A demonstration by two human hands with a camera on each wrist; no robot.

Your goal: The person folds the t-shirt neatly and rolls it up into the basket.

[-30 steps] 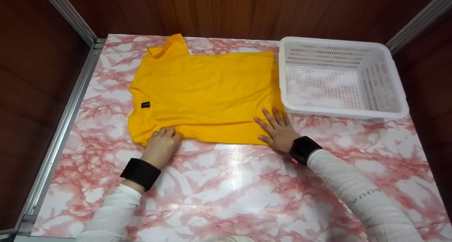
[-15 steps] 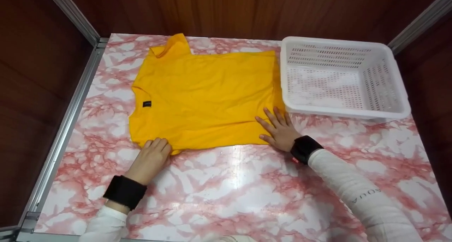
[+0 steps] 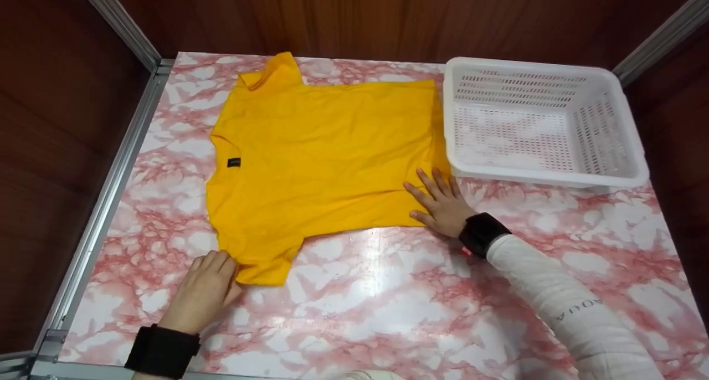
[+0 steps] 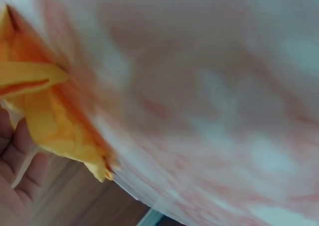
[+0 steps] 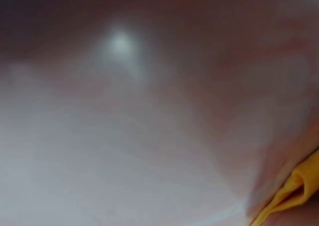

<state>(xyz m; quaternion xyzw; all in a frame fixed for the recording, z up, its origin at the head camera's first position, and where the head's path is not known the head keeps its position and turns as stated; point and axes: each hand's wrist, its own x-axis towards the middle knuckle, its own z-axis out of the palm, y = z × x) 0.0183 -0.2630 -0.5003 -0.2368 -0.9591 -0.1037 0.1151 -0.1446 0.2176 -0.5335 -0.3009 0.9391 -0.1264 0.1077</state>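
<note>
A yellow T-shirt [image 3: 332, 147] is spread on the table with its collar and black label toward the left. My left hand [image 3: 205, 286] pinches the edge of the near sleeve, which now sticks out toward me. In the left wrist view, yellow cloth [image 4: 55, 121] hangs beside the curled fingers [image 4: 17, 141]; the exact grip is partly cut off. With fingers spread, my right hand [image 3: 443, 205] presses on the shirt's near hem corner. Only a fold of the shirt [image 5: 299, 186] shows in the right wrist view. The far sleeve [image 3: 274, 72] is partly rumpled.
A white plastic basket [image 3: 545, 175] with slotted walls stands at the back right, right beside the shirt's hem. The pink-and-white marbled table [image 3: 354, 313] is bounded by dark wooden panels [image 3: 360, 20] and a metal rail [image 3: 111, 197] at left.
My left hand has moved toward me and left, drawing the near sleeve out from the shirt's side. The long crease along the near side has smoothed somewhat. My right hand stays at the hem.
</note>
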